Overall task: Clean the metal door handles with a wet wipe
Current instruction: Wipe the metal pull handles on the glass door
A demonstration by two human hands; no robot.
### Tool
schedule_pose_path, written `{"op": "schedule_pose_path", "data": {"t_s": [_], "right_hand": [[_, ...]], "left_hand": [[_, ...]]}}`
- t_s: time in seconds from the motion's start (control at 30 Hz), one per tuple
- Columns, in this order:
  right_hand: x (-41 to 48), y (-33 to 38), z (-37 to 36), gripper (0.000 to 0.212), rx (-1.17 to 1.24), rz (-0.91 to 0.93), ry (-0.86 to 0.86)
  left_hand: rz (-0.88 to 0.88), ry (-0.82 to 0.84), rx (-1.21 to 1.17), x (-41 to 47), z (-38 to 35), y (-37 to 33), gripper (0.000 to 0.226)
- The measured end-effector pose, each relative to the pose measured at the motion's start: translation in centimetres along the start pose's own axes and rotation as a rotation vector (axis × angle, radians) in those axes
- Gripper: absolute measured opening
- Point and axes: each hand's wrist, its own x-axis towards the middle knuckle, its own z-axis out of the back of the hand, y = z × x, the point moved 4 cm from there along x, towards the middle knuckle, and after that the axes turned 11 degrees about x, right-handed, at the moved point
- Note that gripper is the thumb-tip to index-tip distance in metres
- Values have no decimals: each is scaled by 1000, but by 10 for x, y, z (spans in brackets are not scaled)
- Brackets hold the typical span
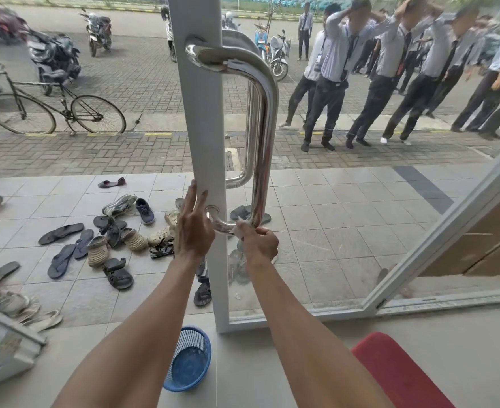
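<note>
The left hand (194, 228) lies spread flat on the white door frame (204, 128), likely to keep the door from swinging, while the right hand (259, 242) pinches the wipe (241, 229) against the bottom bend of the handle (262, 119) to rub it clean.

The handle (262, 119) is mirror-bright silver on a white door frame (204, 128). The wipe (241, 228) is white. Below sits a blue mesh basket (188, 359) beside a red cushion (398, 375). Floor tiles (316, 207) are pale grey; the paving (143, 83) is grey-brown herringbone brick.
</note>
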Motion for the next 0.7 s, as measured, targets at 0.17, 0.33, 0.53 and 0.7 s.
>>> {"op": "schedule_pose_path", "data": {"t_s": [0.17, 0.33, 0.53, 0.7], "right_hand": [[-4, 4, 3, 37, -22, -27, 42], [-8, 10, 4, 19, -87, -30, 34], [-11, 17, 3, 26, -117, -41, 23], [-12, 21, 4, 27, -100, -75, 18]], "left_hand": [[107, 46, -34, -17, -3, -2, 55], [265, 84, -106, -31, -7, -6, 41], [430, 55, -159, -38, -9, -6, 16], [498, 123, -230, -38, -14, -11, 19]]}}
